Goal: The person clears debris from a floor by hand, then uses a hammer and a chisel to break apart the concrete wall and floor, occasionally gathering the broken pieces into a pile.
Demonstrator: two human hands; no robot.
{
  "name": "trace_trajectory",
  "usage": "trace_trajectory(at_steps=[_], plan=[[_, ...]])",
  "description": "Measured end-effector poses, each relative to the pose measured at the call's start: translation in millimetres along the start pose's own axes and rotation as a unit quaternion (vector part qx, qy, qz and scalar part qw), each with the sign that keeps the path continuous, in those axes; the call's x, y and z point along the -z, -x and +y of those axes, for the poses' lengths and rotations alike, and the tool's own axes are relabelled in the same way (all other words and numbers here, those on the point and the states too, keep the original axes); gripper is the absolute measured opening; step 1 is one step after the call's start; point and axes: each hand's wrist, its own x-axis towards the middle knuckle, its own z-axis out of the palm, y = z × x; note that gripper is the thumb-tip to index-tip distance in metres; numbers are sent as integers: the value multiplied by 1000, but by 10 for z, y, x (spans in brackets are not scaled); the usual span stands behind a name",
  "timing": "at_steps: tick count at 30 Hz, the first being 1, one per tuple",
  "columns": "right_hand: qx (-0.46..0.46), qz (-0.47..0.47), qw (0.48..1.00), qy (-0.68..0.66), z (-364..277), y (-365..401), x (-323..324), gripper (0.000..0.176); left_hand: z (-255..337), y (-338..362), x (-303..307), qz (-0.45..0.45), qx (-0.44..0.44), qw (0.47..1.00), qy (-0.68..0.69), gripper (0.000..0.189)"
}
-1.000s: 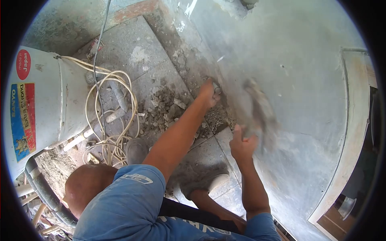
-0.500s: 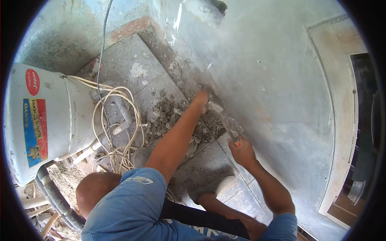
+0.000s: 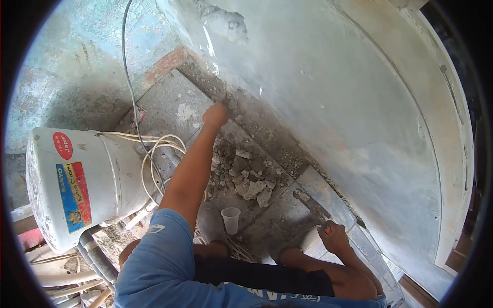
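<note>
The right grip [image 3: 333, 237] clenches a dusty tool [image 3: 312, 208] jutting ahead and left of it toward heaped rubble [image 3: 251, 174]; past the rubble, the left grip [image 3: 215, 114] is at a dirt strip [image 3: 275, 134], its hold impossible to tell.

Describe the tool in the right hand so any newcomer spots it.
Follow the big grey wall down to the floor tiles at its foot. There, the right hand holds the grimy tool. Unlike the lumpy rubble nearby, it is one long, slender piece, with orange showing at the grip.
</note>
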Motion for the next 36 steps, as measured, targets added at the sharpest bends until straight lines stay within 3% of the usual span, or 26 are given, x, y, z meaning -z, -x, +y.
trace_trajectory(at_steps=[3, 5, 9, 11, 12, 14, 15, 17, 20, 22, 28, 36], plan=[[-21, 2, 999, -32, 101, -69, -97, 36, 241, 370, 202, -10, -15, 999, -37, 33], [-21, 10, 999, -40, -4, -129, 2, 38, 289, 475, 246, -113, -334, 935, 37, 32], [-50, -24, 998, -33, -65, -223, 110, 32, 393, 472, 280, -186, -313, 923, -127, 35], [-47, -21, 998, -45, -46, -270, 75, 31, 420, 457, 401, -136, -356, 905, -191, 38], [-41, -18, 998, -49, -14, -265, 51, 30, 411, 545, 427, -148, -358, 902, -188, 38], [-53, -29, 997, -43, 47, -306, -21, 30, 425, 777, 591, -84, -342, 922, -162, 37], [-54, -33, 997, -38, 89, -317, -84, 29, 341, 841, 556, -92, -343, 921, -161, 37], [-22, -17, 999, -41, 215, -326, -257, 29, 110, 987, 485, -164, -243, 954, -58, 29], [44, 29, 999, -10, 445, -314, -585, 27, -248, 1359, 485, -207, -303, 930, 0, 29], [69, 47, 996, 25, 552, -250, -744, 28, -318, 1618, 543, -275, -259, 926, -18, 29], [169, 8, 980, 103, 616, -236, -945, 23, -665, 1973, 304, -332, -293, 895, -60, 36], [229, -32, 964, 132, 574, -380, -1312, 31, -761, 2116, 120, -320, -294, 896, -90, 34]])
